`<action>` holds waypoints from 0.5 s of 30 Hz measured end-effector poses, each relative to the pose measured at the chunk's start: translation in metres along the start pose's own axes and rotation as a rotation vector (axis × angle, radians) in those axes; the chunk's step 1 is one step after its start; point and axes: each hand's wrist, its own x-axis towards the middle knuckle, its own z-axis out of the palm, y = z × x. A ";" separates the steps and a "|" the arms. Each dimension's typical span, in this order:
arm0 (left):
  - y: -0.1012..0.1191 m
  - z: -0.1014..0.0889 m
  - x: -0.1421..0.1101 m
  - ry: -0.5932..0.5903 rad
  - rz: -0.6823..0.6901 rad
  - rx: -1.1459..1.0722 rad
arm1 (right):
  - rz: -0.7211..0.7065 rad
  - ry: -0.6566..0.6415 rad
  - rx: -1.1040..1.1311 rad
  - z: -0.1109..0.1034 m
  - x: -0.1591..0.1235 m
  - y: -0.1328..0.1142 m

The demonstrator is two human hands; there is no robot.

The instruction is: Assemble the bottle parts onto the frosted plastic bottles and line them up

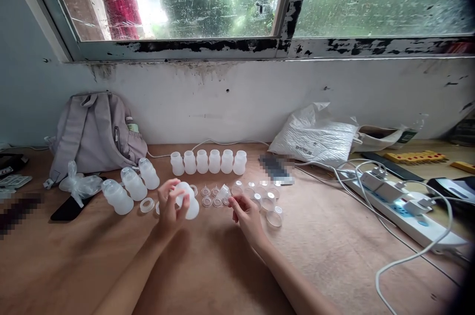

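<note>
My left hand [169,207] is closed around a small white plastic bottle [189,201], held tilted just above the wooden table [208,265]. My right hand [245,211] pinches a small clear nipple-like part [223,192] beside the bottle. Several loose clear nipples and rings [260,195] lie on the table just beyond both hands. A row of several white bottles [209,162] stands upright behind them. Three capped bottles [130,184] lie to the left, with a loose white ring [147,205] next to them.
A grey backpack [94,131] leans against the wall at back left, with a crumpled clear bag [79,186] and a black phone [67,208] in front. A white plastic bag [315,136] lies back right. A power strip [404,208] with chargers and white cables occupies the right.
</note>
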 end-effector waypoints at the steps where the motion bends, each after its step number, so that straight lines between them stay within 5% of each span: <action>1: 0.006 0.001 -0.007 -0.036 0.033 -0.048 | -0.002 0.000 -0.004 0.000 0.000 -0.001; 8: 0.010 0.016 -0.041 -0.215 0.015 -0.281 | -0.024 0.014 -0.017 -0.002 -0.001 -0.007; 11: 0.014 0.021 -0.044 -0.279 -0.212 -0.471 | -0.044 0.016 -0.044 -0.003 -0.002 -0.009; 15: 0.023 0.022 -0.039 -0.593 -0.530 -0.612 | -0.086 0.015 -0.107 -0.006 -0.001 -0.009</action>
